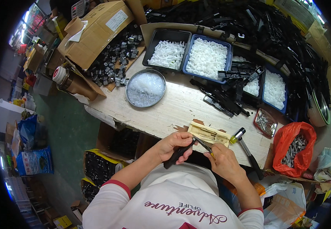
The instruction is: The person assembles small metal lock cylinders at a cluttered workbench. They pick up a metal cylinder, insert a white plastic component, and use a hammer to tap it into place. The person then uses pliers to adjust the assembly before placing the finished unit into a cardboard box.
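Above my lap, at the near edge of the workbench, my left hand (173, 145) grips a long black plastic part (181, 153) between thumb and fingers. Closed around a yellow handle, my right hand (223, 161) holds a slim metal hand tool (202, 143), whose exact kind I cannot make out. Its tip meets the upper end of the black part near my left thumb. Just beyond both hands lies a pale wooden block (223, 139) with a slot cut in it. A hammer (248, 149) with a yellow face and black grip rests to the right of my right hand.
A round metal tray (128, 97) holds clear small pieces. Behind it, a black bin (147, 57) and a blue bin (203, 77) hold white plastic parts. Black assemblies (226, 99) lie right of centre. A red bag (281, 152) of metal pieces stands right; a cardboard box (96, 34) stands left.
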`<state>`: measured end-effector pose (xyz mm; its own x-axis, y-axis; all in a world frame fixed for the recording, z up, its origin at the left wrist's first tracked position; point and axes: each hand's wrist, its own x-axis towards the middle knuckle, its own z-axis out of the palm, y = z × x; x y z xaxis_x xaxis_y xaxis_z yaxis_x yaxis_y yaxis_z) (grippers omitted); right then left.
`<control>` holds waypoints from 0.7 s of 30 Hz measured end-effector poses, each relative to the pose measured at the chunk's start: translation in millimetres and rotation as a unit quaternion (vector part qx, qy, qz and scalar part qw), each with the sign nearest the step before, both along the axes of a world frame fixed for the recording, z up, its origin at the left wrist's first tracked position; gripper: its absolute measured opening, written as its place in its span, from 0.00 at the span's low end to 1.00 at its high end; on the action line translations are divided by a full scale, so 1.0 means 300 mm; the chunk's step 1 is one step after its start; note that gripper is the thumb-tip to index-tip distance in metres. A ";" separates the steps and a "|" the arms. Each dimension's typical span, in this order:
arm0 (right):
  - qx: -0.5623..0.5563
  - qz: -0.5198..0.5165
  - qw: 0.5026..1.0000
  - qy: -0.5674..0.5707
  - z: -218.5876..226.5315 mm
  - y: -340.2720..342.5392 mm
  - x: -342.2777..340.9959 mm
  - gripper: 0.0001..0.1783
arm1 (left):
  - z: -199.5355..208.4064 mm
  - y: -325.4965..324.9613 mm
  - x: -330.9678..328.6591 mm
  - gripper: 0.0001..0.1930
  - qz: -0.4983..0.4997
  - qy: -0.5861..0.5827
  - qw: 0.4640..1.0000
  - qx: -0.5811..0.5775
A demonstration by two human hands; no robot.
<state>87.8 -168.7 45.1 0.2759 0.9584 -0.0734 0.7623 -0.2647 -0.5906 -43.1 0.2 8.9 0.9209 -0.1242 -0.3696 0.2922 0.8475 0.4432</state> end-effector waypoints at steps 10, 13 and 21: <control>0.144 -0.015 0.989 -0.036 -0.025 0.052 -0.010 0.11 | 0.009 0.123 -0.281 0.18 -0.032 0.200 0.818 0.538; 0.125 -0.188 0.973 -0.055 -0.034 -0.054 0.087 0.08 | 0.003 0.160 -0.390 0.18 -0.011 0.264 0.512 0.817; -0.063 -0.380 0.882 -0.272 -0.184 -0.367 0.284 0.12 | -0.066 0.598 -0.253 0.09 0.323 0.235 0.357 0.845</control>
<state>173.2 -278.7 -10.1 0.8623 0.4751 0.1754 0.4979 -0.8586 -0.1218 -118.9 179.6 -11.0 0.3437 0.8231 0.4521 0.6555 -0.5551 0.5121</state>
